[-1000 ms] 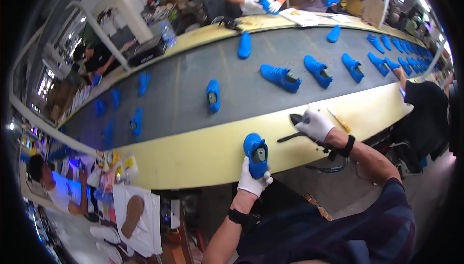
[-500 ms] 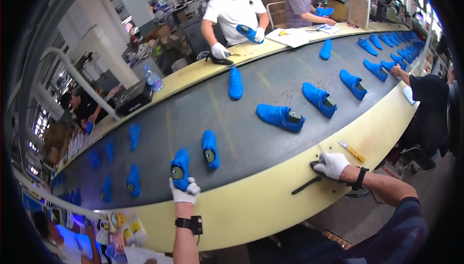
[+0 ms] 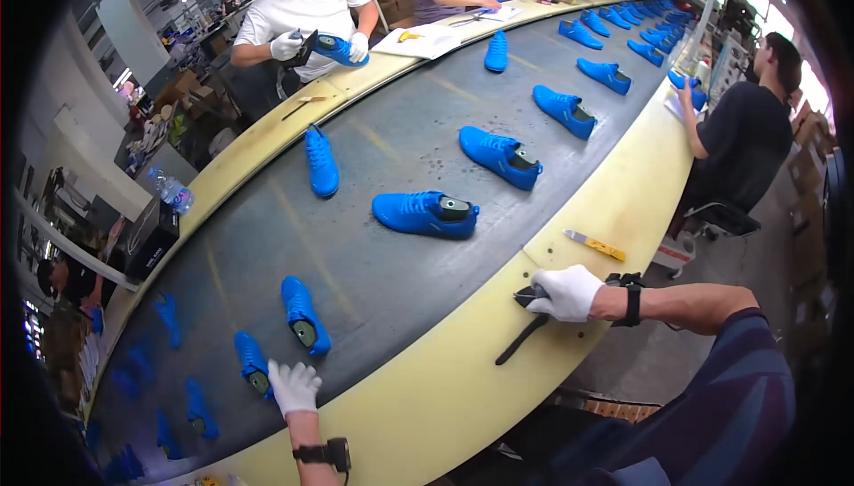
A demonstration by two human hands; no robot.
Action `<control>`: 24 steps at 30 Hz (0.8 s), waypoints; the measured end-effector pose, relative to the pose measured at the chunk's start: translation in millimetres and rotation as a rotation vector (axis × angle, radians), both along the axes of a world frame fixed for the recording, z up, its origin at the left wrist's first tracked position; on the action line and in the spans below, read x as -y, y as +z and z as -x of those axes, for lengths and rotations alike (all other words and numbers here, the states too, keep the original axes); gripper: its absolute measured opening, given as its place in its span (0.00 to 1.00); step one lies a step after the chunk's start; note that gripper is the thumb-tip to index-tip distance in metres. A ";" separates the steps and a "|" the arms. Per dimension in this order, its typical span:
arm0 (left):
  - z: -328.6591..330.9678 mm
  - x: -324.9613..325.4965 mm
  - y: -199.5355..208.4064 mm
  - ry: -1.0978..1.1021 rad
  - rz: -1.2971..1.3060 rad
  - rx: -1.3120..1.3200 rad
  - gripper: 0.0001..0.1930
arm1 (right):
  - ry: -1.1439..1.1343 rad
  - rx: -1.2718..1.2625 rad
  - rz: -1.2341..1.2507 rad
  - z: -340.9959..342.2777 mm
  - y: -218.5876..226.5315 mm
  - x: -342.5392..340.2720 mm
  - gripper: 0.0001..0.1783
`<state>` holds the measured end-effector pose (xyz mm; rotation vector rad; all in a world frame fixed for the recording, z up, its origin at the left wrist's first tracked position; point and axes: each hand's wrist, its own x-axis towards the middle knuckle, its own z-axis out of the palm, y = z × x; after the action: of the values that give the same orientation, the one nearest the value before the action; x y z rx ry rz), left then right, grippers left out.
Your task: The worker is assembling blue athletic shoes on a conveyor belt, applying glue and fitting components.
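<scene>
Blue shoe [image 3: 251, 357] now on belt [image 3: 391, 295]

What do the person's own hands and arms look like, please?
The left hand and right hand wear white gloves. Both have black wrist straps, the left with a black box. The right sleeve is short and dark, with bluish and purplish panels.

A head-worn fisheye looks down across the belt [image 3: 382, 286].
</scene>
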<state>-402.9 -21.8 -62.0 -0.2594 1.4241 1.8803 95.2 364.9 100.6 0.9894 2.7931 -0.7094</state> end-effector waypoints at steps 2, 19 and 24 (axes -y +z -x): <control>13.0 -45.7 -1.2 -0.122 0.680 -0.691 0.45 | 0.028 0.003 0.024 4.1 4.2 6.7 0.24; -114.4 -44.7 77.2 -0.293 0.290 -0.336 0.37 | 0.047 -0.081 0.011 -26.2 4.1 3.4 0.24; -272.0 1.9 55.2 -0.462 0.430 -0.792 0.29 | 0.055 -0.100 -0.056 -30.8 -5.7 0.9 0.24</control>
<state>-130.9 -23.6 -6.8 0.6392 2.1752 1.3104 126.0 364.0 94.9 0.9064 2.9293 -0.6964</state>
